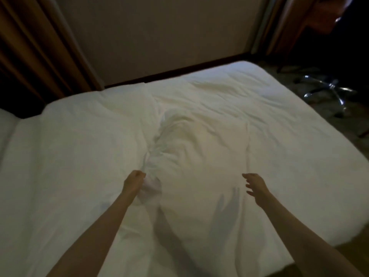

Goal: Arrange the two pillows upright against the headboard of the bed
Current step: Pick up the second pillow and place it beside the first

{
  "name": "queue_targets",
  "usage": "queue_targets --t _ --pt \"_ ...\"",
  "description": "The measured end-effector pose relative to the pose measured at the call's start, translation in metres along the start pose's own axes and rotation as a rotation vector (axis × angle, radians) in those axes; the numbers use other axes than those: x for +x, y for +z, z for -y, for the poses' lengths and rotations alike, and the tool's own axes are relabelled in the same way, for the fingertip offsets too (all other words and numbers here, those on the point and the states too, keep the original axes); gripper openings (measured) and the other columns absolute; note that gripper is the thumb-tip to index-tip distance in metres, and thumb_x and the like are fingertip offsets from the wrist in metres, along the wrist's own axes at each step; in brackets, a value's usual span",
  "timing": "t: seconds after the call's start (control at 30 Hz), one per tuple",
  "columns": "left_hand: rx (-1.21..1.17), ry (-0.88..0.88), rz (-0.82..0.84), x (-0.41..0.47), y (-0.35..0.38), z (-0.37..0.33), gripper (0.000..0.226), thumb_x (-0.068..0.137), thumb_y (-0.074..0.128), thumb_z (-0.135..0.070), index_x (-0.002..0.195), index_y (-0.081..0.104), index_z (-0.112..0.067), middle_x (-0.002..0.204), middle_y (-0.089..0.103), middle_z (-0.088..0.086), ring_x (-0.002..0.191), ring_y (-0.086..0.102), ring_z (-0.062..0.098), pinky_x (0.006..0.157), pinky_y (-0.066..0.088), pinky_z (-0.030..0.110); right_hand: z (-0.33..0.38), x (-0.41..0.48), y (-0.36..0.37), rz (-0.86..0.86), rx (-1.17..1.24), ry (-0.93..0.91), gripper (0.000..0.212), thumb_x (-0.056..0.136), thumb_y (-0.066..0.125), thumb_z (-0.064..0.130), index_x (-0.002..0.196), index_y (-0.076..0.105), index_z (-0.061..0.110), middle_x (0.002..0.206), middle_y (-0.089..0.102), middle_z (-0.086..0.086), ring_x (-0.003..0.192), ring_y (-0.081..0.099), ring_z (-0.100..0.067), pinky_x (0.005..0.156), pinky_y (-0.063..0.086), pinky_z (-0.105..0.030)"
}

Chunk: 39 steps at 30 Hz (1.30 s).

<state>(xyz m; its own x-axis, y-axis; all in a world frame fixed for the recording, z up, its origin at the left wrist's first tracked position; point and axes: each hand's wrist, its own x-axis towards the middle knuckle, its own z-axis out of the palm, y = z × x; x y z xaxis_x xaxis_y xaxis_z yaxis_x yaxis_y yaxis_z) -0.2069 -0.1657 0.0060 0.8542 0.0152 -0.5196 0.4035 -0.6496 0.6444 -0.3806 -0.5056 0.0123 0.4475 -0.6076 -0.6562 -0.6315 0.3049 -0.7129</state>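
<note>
A white pillow (201,156) lies flat in the middle of the white bed (289,140), its long side running away from me. My left hand (134,181) is closed on the pillow's near left corner, bunching the fabric. My right hand (256,186) hovers with fingers spread just above the pillow's near right edge, not touching it as far as I can tell. At the far left edge a second white pillow (6,124) shows only in part. No headboard is clearly in view.
A beige wall (159,37) runs behind the bed's far edge. Brown curtains (30,47) hang at the left. An office chair's chrome star base (329,90) stands on the floor at the right, beside a dark desk area.
</note>
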Motion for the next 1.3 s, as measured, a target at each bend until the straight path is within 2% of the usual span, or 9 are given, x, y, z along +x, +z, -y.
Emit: queue_targets --t 0.13,0.37,0.5,0.57,0.7,0.87,0.97,1.07,1.3 --pt "0.109 -0.051 0.011 0.044 0.032 -0.002 0.059 0.089 0.058 -0.035 0.138 0.045 -0.005 0.141 0.048 0.022 0.125 0.051 0.037 0.104 0.043 0.046 -0.031 0.042 -0.012 -0.011 -0.013 0.141 0.058 0.091 0.058 0.033 0.138 0.037 0.005 0.139 0.043 -0.017 0.127 0.043 -0.036 0.1 0.038 -0.05" --pt "0.177 -0.182 0.057 0.087 0.056 0.007 0.092 0.079 0.057 -0.063 0.146 0.029 -0.005 0.15 0.038 0.021 0.135 0.04 0.038 0.113 0.032 0.05 -0.068 0.082 0.003 0.118 0.094 0.273 0.068 0.086 0.055 0.053 0.139 0.037 0.014 0.14 0.046 -0.014 0.125 0.047 -0.038 0.101 0.042 -0.054" --pt "0.217 -0.226 0.092 0.091 0.068 0.008 0.105 0.073 0.051 -0.076 0.141 0.039 0.003 0.146 0.044 0.025 0.132 0.045 0.038 0.113 0.034 0.042 -0.066 0.087 0.026 0.091 0.199 0.138 0.07 0.083 0.065 0.043 0.138 0.041 0.006 0.135 0.054 -0.011 0.108 0.056 -0.027 0.088 0.045 -0.037" --pt "0.281 -0.204 0.077 0.09 0.07 0.002 0.106 0.071 0.05 -0.078 0.139 0.043 0.003 0.144 0.046 0.026 0.131 0.046 0.038 0.111 0.035 0.04 -0.062 0.084 0.036 0.084 0.208 0.08 0.066 0.08 0.072 0.032 0.133 0.048 0.002 0.13 0.059 -0.013 0.104 0.06 -0.026 0.088 0.047 -0.035" --pt "0.266 -0.186 0.096 0.082 0.063 -0.006 0.106 0.068 0.06 -0.074 0.141 0.041 0.001 0.146 0.045 0.023 0.133 0.045 0.036 0.11 0.036 0.04 -0.049 0.074 0.045 0.087 0.253 0.051 0.065 0.074 0.078 0.019 0.131 0.051 0.002 0.128 0.062 -0.017 0.114 0.06 -0.033 0.101 0.048 -0.045" --pt "0.139 -0.186 0.154 0.058 0.049 -0.013 0.106 0.064 0.071 -0.067 0.142 0.041 -0.002 0.144 0.048 0.02 0.127 0.051 0.035 0.103 0.043 0.04 -0.032 0.061 0.043 0.059 0.209 0.047 0.076 0.07 0.079 0.024 0.137 0.046 0.005 0.133 0.057 -0.016 0.119 0.056 -0.035 0.102 0.045 -0.05" --pt "0.062 -0.142 0.133 0.038 0.037 -0.019 0.094 0.068 0.076 -0.055 0.136 0.045 0.003 0.138 0.053 0.022 0.12 0.056 0.034 0.096 0.047 0.038 -0.014 0.048 0.044 0.036 0.112 0.013 0.08 0.068 0.079 0.032 0.136 0.047 0.003 0.135 0.056 -0.018 0.12 0.054 -0.037 0.103 0.044 -0.052" --pt "-0.074 -0.093 0.079 0.013 0.014 -0.028 0.086 0.068 0.079 -0.047 0.131 0.05 0.004 0.13 0.059 0.023 0.113 0.06 0.035 0.097 0.05 0.043 0.008 0.023 0.043 0.028 0.056 -0.012 0.083 0.067 0.078 0.037 0.134 0.047 -0.001 0.134 0.055 -0.021 0.118 0.054 -0.039 0.101 0.046 -0.052" --pt "-0.274 0.083 -0.081 -0.039 -0.047 -0.057 0.062 0.065 0.082 -0.03 0.116 0.066 0.001 0.102 0.072 0.02 0.077 0.067 0.026 0.074 0.056 0.037 0.041 -0.043 0.051 0.005 0.067 -0.125 0.077 0.067 0.076 0.035 0.128 0.052 -0.005 0.129 0.057 -0.02 0.112 0.054 -0.036 0.091 0.045 -0.041"
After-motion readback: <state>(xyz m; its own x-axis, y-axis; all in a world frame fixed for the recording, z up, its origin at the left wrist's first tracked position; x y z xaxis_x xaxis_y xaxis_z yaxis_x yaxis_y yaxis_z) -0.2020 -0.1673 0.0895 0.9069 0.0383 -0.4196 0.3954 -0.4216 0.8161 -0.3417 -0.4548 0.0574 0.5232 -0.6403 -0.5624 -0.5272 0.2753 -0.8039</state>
